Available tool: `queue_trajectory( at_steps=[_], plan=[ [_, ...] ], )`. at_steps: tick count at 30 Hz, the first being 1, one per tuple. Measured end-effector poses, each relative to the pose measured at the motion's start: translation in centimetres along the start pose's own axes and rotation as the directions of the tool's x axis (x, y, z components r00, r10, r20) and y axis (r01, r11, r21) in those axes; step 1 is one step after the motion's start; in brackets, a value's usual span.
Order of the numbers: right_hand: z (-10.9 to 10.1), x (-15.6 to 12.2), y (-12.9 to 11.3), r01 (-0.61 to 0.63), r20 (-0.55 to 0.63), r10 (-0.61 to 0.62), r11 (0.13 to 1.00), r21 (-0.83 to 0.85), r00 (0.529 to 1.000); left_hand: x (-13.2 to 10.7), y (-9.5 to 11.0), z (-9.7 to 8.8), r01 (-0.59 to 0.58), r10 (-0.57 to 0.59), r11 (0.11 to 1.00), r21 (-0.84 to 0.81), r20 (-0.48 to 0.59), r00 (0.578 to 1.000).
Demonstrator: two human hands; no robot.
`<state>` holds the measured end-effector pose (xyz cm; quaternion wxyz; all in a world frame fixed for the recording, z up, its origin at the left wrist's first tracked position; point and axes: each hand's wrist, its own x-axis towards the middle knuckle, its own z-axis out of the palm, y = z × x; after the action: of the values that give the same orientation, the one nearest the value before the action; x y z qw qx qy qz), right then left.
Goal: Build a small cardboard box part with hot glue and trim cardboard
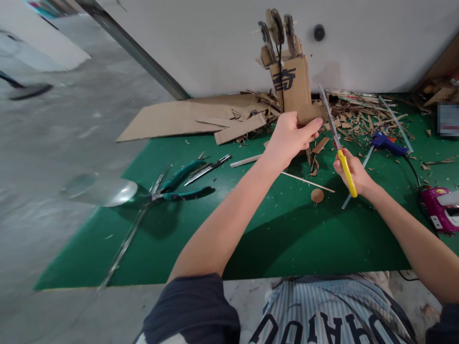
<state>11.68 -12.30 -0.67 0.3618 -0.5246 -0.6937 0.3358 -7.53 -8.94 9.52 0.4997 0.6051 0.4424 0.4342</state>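
Observation:
My left hand (pixel 294 131) is closed on a curved piece of brown cardboard (pixel 311 113), held in front of an upright cardboard model (pixel 297 81). That model has round discs at its top and a dark cord down its side. In my right hand (pixel 353 172) are scissors with a yellow handle (pixel 347 173), seen edge-on. Their metal blades (pixel 330 114) point up and away, beside the right end of the cardboard piece; whether they touch it I cannot tell. Below my hands, a small cardboard disc (pixel 317 195) and a thin wooden stick (pixel 307 181) lie on the green tabletop (pixel 279 239).
Pliers with teal handles (pixel 182 184), a utility knife (pixel 208 169) and a clear bottle (pixel 107 188) are on the left. Cardboard sheets (pixel 179 117) and scraps (pixel 362 114) line the wall. A blue glue gun (pixel 389 143) and a magenta tool (pixel 435 205) lie right.

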Motion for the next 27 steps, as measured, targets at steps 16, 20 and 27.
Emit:
queue_trajectory(
  at_steps=[16,20,27],
  plan=[
    [-1.1,-0.2,0.4,0.050,0.182,-0.059,0.997,0.054,0.982,0.0,0.3,-1.5,-0.036,0.026,0.993,0.116,0.084,0.996],
    [-1.1,-0.1,0.7,0.079,0.176,-0.086,0.996,0.048,0.981,-0.4,0.9,-1.8,-0.031,0.014,0.987,0.160,0.109,0.994],
    [-0.9,0.1,0.8,0.095,0.149,-0.097,0.995,0.018,0.984,-0.9,1.8,-1.9,-0.008,-0.017,0.982,0.189,0.127,0.992]
  ],
)
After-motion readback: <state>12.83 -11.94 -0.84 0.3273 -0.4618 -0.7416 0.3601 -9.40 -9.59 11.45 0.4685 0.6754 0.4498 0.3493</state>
